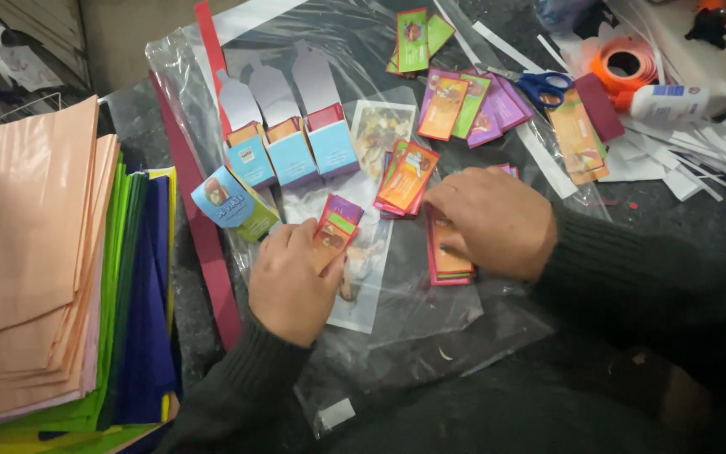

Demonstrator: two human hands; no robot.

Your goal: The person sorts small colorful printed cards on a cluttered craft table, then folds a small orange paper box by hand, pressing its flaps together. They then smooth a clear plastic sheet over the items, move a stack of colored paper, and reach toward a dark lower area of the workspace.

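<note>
Here your left hand (289, 282) has its fingers clamped on a small stack of flat orange-and-purple printed cards (334, 230), lifted just above the clear plastic sheet (413, 315) that covers the dark surface (464, 412). Your right hand (491, 220) lies palm down on another pile of red-edged orange cards (447, 262), fingers curled together and pressing on it. Between and just above your hands sits a third fanned pile of orange cards (407, 176). To the left of your left hand, a small blue-and-green folded carton (233, 204) lies tilted, and behind it three light-blue open cartons (291, 151) stand in a row. Blue-handled scissors (541, 87) rest further back to the right, and a stack of peach, green and blue paper sheets (52, 269) fills the left side.
</note>
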